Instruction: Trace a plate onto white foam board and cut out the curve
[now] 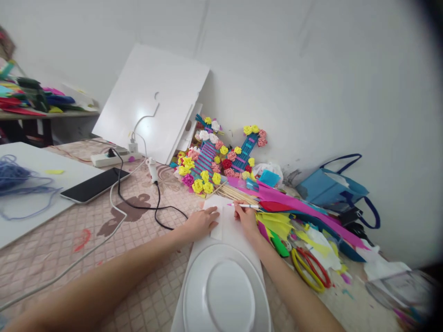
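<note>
My left hand (pixel 204 223) lies flat, fingers stretched, on a narrow strip of white paper (pixel 217 232). The strip rests on a larger white sheet or board (pixel 239 234). Pinched in my right hand (pixel 244 217) is a white marker (pixel 248 206) with a pink tip, pointing left above the sheet. Whether the tip touches anything is too small to tell. Close to me, a round white plate (pixel 230 295) lies bottom up on the board, between my forearms.
Paper-flower decorations (pixel 207 159) lean at the wall. Right of my arm lie thin sticks (pixel 238 193), coloured paper (pixel 277 223), red-and-yellow-handled scissors (pixel 306 272) and a blue bag (pixel 328 189). Leftward are a phone (pixel 95 185), cables, a power strip (pixel 109 159) and blue yarn (pixel 14 175).
</note>
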Demonstrator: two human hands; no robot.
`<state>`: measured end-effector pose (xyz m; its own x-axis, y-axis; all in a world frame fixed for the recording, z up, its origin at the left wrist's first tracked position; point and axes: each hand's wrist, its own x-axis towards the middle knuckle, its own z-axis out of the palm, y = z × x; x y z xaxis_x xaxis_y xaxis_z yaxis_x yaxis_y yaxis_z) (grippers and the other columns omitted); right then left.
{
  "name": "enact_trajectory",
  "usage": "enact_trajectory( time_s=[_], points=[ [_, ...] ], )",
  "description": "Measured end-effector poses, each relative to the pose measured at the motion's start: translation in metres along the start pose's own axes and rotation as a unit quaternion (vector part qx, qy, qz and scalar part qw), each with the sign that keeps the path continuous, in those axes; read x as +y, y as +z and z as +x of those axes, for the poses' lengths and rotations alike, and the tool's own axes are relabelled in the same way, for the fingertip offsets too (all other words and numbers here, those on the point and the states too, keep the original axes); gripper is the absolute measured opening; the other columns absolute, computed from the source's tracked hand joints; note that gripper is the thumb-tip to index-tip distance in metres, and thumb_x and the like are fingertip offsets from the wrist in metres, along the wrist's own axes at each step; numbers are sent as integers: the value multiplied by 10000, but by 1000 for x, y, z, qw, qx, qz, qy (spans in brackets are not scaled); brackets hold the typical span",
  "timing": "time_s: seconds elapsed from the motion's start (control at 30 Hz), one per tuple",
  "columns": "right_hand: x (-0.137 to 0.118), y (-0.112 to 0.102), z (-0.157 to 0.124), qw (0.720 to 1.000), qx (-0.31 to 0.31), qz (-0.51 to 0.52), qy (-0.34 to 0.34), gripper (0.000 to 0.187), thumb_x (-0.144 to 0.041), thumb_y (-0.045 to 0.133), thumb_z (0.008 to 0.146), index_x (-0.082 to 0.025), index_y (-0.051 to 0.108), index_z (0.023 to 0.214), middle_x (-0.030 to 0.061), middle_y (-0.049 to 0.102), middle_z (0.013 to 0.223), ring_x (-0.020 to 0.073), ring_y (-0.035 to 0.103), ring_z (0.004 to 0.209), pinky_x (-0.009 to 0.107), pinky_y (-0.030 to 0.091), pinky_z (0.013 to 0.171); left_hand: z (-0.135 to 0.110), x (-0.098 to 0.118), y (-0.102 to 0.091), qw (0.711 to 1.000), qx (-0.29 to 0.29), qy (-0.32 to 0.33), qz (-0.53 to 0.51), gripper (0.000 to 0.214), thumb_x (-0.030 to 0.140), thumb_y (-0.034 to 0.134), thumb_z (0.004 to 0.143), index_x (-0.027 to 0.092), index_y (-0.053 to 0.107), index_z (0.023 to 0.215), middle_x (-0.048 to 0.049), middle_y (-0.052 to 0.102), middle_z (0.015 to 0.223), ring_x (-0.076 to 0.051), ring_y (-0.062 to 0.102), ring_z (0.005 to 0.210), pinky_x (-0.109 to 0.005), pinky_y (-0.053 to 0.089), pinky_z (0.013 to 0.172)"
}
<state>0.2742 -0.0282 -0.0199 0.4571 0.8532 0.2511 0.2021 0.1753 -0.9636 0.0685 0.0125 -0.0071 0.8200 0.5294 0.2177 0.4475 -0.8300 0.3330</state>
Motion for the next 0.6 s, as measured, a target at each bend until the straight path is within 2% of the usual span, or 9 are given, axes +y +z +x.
enact_trajectory(
  time_s=[0.4, 0.6],
  points=[
    [2, 1, 1, 1000, 1, 5, 8, 339, -487, 693, 702, -183, 599, 817, -66, 495, 480, 86, 453, 415, 201, 393, 417, -2, 0, -1, 1000, 8, 5, -1, 315, 251, 448, 898, 188, 583, 1176, -101, 478, 1408, -285, 627, 1069, -428, 507, 896],
    [-2, -2, -1, 1000, 5, 15, 17, 379, -538, 666, 705, -179, 591, 801, -39, 539, 565, 84, 472, 443, 200, 400, 410, -1, 0, -1, 1000, 2, 1, -5, 324, 249, 452, 901, 221, 572, 1202, -84, 478, 1410, -261, 613, 1099, -404, 488, 932]
  ],
)
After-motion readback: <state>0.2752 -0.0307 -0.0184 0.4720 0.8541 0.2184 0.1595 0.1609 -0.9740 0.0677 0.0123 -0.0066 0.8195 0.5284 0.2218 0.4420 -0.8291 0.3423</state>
